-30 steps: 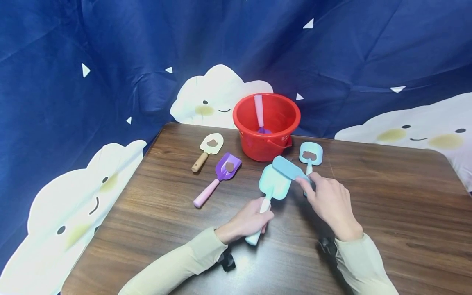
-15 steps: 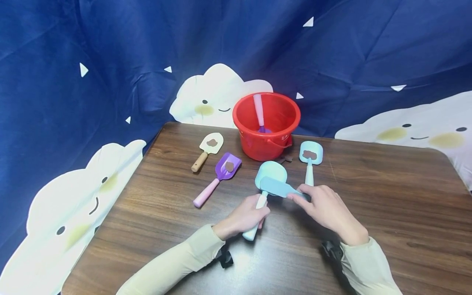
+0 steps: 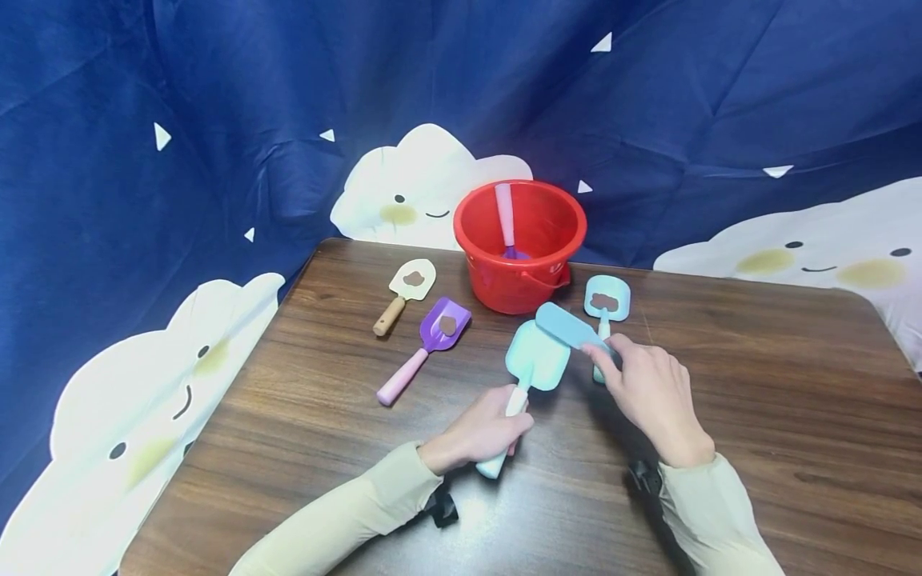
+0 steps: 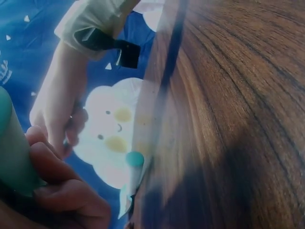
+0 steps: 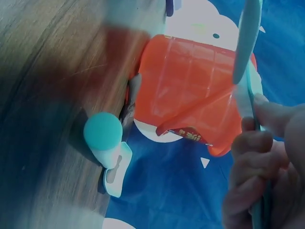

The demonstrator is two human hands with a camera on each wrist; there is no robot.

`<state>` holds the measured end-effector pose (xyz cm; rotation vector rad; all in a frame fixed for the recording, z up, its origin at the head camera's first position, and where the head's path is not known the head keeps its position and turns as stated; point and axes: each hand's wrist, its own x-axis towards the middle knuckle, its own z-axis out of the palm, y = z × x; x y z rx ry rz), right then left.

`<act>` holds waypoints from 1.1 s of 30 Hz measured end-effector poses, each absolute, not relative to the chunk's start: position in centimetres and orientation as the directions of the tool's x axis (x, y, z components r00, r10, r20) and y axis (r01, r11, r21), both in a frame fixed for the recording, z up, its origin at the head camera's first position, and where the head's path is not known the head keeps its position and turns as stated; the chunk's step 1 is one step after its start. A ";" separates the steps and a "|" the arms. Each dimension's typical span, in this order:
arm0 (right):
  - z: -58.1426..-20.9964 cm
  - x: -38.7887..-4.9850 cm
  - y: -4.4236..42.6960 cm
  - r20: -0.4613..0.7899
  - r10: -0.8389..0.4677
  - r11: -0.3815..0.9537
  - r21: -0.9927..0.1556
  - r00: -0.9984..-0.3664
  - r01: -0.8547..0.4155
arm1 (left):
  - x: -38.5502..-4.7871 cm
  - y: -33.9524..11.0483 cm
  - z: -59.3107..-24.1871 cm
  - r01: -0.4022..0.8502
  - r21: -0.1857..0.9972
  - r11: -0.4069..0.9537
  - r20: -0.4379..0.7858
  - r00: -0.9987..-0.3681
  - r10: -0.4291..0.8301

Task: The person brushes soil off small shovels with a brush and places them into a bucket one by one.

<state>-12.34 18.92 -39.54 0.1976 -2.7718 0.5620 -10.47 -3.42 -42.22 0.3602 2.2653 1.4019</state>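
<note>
My left hand [image 3: 484, 428] grips the white handle of a light-blue toy shovel [image 3: 533, 360], its square scoop held above the table and pointing away from me. My right hand [image 3: 651, 400] pinches a flat blue spatula [image 3: 565, 326] by its near end. The spatula's blade overlaps the scoop's upper right corner in the head view; whether they touch I cannot tell. In the right wrist view, my fingers [image 5: 252, 152] curl round the spatula's thin handle. Brown bits [image 5: 132, 95] lie on the table by the red bucket [image 3: 515, 280].
A purple shovel's pink handle [image 3: 506, 216] leans inside the bucket. Left of it lie a cream shovel with a wooden handle [image 3: 390, 315] and a purple shovel [image 3: 432, 340], each bearing a brown piece. Another light-blue shovel [image 3: 605, 286] with brown material lies right of the bucket.
The spatula swept down across the shovel's scoop, then rose back to its upper right corner. The left hand tilted the shovel slightly and returned. The brown bits seen midway are covered in the head view.
</note>
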 end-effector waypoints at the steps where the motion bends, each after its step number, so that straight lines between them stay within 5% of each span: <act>1: -39.5 -12.3 18.8 0.322 -0.069 0.911 -0.366 -0.944 -0.191 | -10.5 -3.4 -42.2 -0.010 0.892 0.451 -0.233 -0.866 0.443; 14: -39.6 -11.4 18.0 0.164 -0.307 0.829 -0.438 -0.938 -0.348 | -11.3 -4.0 -42.6 -0.066 0.928 0.368 -0.222 -0.889 0.401; 33: -39.7 -12.9 19.6 0.298 -0.091 0.907 -0.369 -0.950 -0.203 | -10.5 -3.9 -42.3 -0.036 0.915 0.401 -0.230 -0.865 0.447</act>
